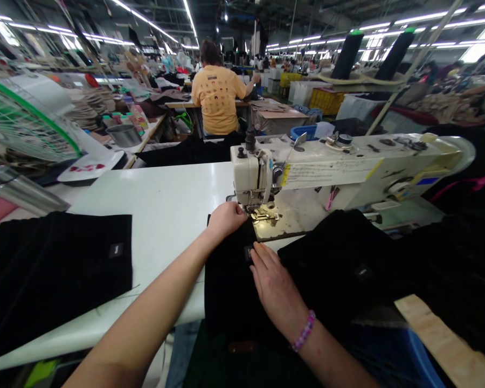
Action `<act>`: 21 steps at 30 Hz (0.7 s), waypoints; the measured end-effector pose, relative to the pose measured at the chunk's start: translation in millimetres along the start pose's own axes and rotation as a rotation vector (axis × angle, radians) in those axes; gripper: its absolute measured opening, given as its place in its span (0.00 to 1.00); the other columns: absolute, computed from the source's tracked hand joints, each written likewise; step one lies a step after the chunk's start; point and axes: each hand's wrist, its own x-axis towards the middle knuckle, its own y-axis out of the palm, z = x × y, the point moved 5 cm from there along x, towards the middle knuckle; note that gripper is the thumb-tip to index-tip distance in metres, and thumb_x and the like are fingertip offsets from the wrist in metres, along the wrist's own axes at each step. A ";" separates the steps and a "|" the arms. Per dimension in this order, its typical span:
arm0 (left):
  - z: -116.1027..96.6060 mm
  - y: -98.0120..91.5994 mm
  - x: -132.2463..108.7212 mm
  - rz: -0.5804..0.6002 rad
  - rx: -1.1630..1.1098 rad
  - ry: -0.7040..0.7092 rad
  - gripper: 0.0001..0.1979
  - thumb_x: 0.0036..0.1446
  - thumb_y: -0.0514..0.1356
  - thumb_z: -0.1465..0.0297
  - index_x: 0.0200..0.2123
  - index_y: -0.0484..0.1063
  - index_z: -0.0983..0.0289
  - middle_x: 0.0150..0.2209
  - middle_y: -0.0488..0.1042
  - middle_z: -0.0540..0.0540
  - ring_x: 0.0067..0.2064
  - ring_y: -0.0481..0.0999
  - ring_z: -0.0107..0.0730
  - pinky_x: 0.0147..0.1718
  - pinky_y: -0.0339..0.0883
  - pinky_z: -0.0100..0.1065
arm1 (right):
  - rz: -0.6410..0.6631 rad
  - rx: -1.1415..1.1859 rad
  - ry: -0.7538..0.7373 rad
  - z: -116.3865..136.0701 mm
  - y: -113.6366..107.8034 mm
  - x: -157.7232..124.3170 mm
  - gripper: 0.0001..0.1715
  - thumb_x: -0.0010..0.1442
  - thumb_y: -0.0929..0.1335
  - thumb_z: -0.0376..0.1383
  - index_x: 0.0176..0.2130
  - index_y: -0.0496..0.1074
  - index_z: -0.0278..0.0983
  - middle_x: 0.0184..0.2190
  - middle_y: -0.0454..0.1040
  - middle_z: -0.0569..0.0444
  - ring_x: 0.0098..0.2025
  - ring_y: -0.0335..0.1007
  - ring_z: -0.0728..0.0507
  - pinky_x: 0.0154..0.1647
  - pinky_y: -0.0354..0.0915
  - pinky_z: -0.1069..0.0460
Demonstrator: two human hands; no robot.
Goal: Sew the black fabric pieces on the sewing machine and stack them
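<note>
A black fabric piece (230, 280) with a small dark label (248, 253) lies in front of the sewing machine (250, 178) and hangs over the table's front edge. My left hand (226, 218) is closed, pinching the fabric's far edge close beside the presser foot and needle area; its fingertips are partly hidden. Flat on the same fabric rests my right hand (272, 283), fingers stretched out and fingertips at the label's right side. Under the machine arm, a brass-coloured metal guide (265, 216) sits just right of my left hand.
Another labelled black piece (56, 269) lies on the white table (161, 199) at left. More black fabric (335, 258) is heaped at right, near a wooden strip (448, 339) and a blue bin (422, 350). A green-rimmed fan (28, 116) stands left; a person (218, 97) sits ahead.
</note>
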 end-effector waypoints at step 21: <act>44.6 7.9 -222.1 -0.686 -0.497 0.259 0.07 0.60 0.58 0.73 0.42 0.66 0.61 0.33 0.68 0.50 0.33 0.70 0.30 0.38 0.68 0.35 | -0.058 0.183 -0.139 17.6 -30.4 -14.1 0.25 0.62 0.59 0.22 0.55 0.72 0.31 0.58 0.72 0.39 0.62 0.65 0.37 0.64 0.63 0.36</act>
